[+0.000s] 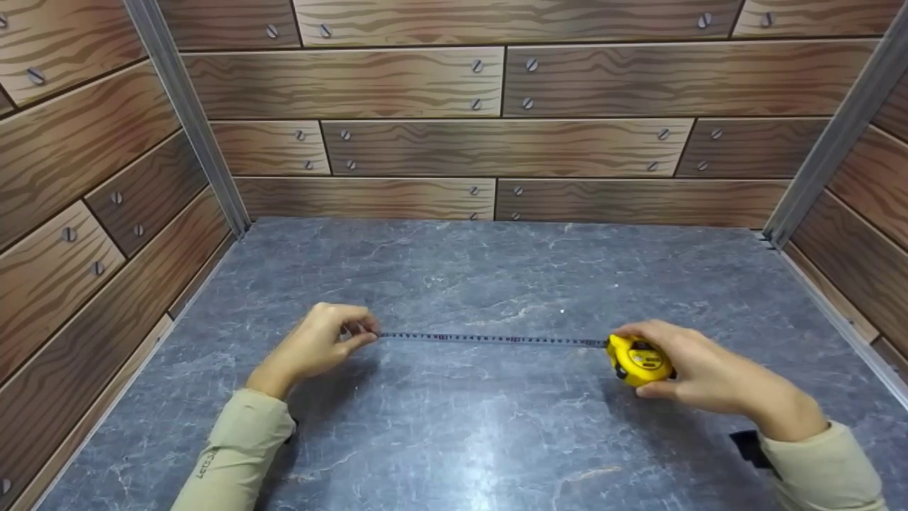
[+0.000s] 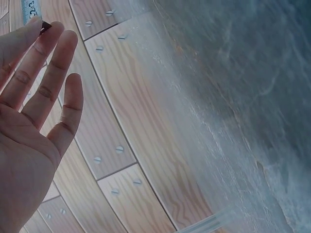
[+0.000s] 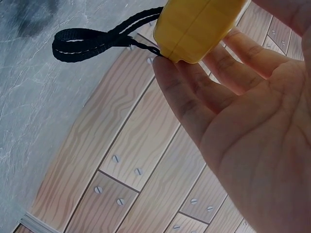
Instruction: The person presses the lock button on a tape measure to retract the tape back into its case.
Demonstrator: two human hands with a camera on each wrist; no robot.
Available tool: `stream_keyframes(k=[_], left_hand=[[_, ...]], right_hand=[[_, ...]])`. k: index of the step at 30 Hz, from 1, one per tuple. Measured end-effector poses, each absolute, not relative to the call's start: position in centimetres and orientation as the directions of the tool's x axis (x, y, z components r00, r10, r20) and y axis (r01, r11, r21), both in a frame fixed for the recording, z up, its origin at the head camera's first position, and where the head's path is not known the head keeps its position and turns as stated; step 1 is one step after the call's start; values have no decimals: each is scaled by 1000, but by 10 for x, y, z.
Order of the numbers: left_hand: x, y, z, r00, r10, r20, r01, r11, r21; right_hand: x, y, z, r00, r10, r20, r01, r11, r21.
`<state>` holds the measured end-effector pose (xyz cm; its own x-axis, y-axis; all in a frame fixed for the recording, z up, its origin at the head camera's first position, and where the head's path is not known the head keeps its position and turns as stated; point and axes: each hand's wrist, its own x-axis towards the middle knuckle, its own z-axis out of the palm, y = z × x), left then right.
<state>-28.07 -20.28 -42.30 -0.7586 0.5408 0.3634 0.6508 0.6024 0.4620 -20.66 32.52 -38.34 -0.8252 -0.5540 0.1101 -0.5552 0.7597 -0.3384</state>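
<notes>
A yellow tape measure [image 1: 644, 362] is gripped by my right hand [image 1: 709, 372], thumb below and fingers over its top in the head view. Its blade [image 1: 489, 339] is drawn out leftward in a straight line above the table. At the blade's far end, my left hand [image 1: 312, 348] pinches the tip between thumb and fingers. In the left wrist view the blade's numbered end [image 2: 30, 8] and a dark end hook [image 2: 45, 27] show at the fingertips. The right wrist view shows the yellow case [image 3: 199, 29] against the fingers, with a black wrist strap [image 3: 92, 43] hanging from it.
A grey marbled tabletop [image 1: 440, 277] lies under both hands. Wood-plank patterned walls [image 1: 411, 81] enclose it at the back and both sides. Metal corner posts [image 1: 191, 113] stand at the back left and back right [image 1: 837, 128].
</notes>
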Motion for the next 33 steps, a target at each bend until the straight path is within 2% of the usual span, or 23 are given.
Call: stream_keyframes(k=[21, 33], left_hand=[[-283, -197, -425, -730, 567, 382, 683, 581, 444], [-281, -191, -420, -743, 566, 358, 669, 597, 443]], right_hand=[[-208, 322, -383, -825, -557, 97, -553, 759, -343], [-209, 320, -381, -831, -552, 68, -533, 755, -381]])
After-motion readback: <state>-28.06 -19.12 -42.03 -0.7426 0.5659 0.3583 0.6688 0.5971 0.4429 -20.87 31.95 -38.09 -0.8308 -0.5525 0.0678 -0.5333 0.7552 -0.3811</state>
